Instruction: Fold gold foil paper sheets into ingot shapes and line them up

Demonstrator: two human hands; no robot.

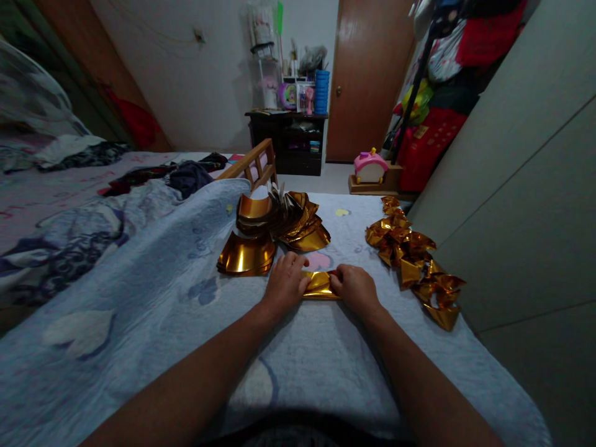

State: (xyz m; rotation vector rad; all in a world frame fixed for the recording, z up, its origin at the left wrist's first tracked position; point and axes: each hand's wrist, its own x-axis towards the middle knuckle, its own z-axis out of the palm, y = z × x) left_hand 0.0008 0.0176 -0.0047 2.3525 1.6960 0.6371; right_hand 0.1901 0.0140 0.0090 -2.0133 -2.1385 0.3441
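A small folded sheet of gold foil paper [319,285] lies on the pale blue quilt [186,298] in front of me. My left hand [286,280] pinches its left end with curled fingers. My right hand [354,287] grips its right end the same way. Just beyond my left hand sits a stack of curved gold foil sheets [272,233]. To the right of my right hand runs a row of several folded gold foil pieces [414,257] along the quilt's edge.
A wooden bed rail [254,162] rises behind the stack. Crumpled clothes [186,174] lie on the bed at the left. A pale wardrobe wall [521,186] stands close on the right. Farther off are a dark cabinet [288,139], a pink toy house [370,166] and a brown door [367,81].
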